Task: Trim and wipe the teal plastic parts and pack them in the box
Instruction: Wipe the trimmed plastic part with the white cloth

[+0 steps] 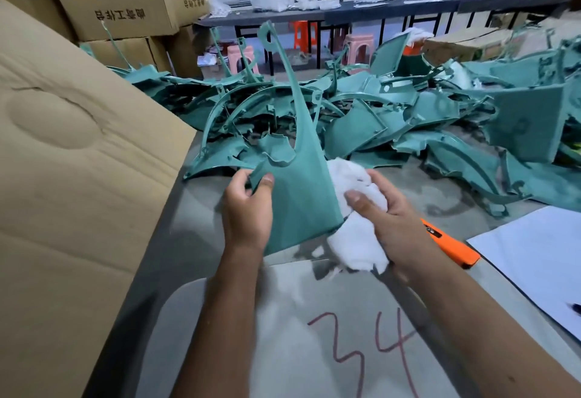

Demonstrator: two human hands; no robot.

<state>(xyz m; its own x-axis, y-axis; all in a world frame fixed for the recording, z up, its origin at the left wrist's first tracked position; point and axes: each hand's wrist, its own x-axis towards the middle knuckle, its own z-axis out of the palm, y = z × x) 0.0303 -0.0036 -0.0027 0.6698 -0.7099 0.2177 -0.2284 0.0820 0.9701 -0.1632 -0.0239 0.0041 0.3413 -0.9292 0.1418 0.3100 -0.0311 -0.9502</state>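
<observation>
My left hand (pixel 248 206) pinches the left edge of a tall teal plastic part (pixel 301 196), holding it upright above the table; its thin curved arm rises to a hook at the top. My right hand (pixel 390 212) grips a bunched white cloth (pixel 355 234), which presses against the part's right edge. A large heap of teal parts (pixel 393 114) covers the table behind. The big cardboard box (pixel 72 177) stands at my left, its flap leaning over the table edge.
An orange utility knife (pixel 452 246) lies on the table just right of my right wrist. White paper (pixel 540 256) lies at the right edge. The grey table (pixel 195 240) bears a red "34". Stacked cartons (pixel 119 1) and benches stand behind.
</observation>
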